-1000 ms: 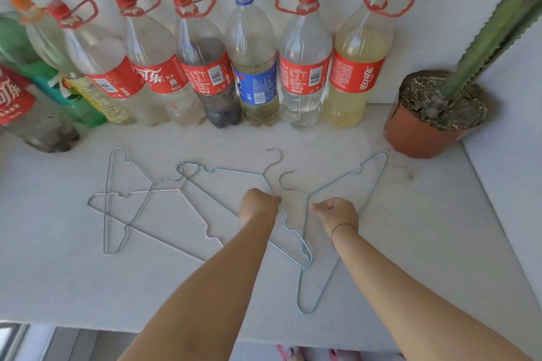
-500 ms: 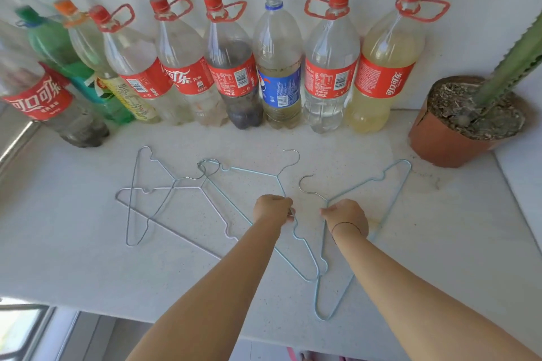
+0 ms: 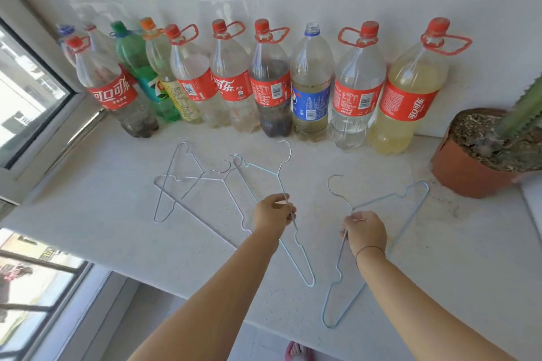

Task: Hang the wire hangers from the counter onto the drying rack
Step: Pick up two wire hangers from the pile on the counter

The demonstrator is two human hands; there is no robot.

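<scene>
Several pale blue wire hangers lie on the white counter point(image 3: 102, 231). My left hand point(image 3: 274, 212) pinches the shoulder wire of the middle hanger point(image 3: 302, 261), just below its hook. My right hand point(image 3: 363, 231) grips the right hanger point(image 3: 410, 208) near its neck, and its hook curls up to the left of my fingers. Two more hangers point(image 3: 176, 184) lie crossed over each other to the left, untouched. No drying rack is in view.
A row of large plastic bottles point(image 3: 272, 91) stands along the back wall. A terracotta pot point(image 3: 463, 173) with a cactus sits at the right. A window frame point(image 3: 44, 114) borders the counter on the left. The counter's front edge runs below my forearms.
Both hands have closed on their hangers and drawn apart. The right hanger has shifted to the right, away from the middle one. The view has swung left, showing the window.
</scene>
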